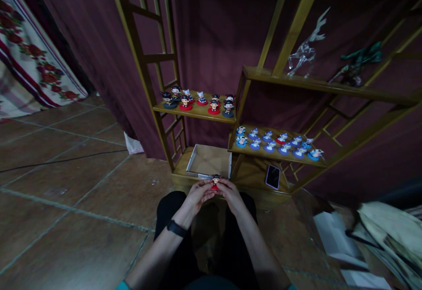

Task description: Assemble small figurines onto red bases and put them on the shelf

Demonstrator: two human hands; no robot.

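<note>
Between both hands is a small figurine [216, 179] with dark hair and a red base, held upright in front of the lowest shelf. My left hand [199, 192] grips its base from the left, fingers closed. From the other side my right hand [229, 189] pinches the same base. Just beyond the hands lies a shallow open cardboard box [211, 158]. Similar dark-haired figurines [214, 107] on red and dark bases stand on the upper left shelf [194, 110]. Several blue, purple and white figurines [269, 145] fill two rows on the right shelf [280, 153].
A phone [273, 177] lies on the lower right shelf. Above stand a clear deer ornament [305, 54] and a green ornament [361, 59]. White boxes [338, 237] and a pale bag [392, 228] sit on the floor at right. A cable [66, 160] crosses the tiles at left.
</note>
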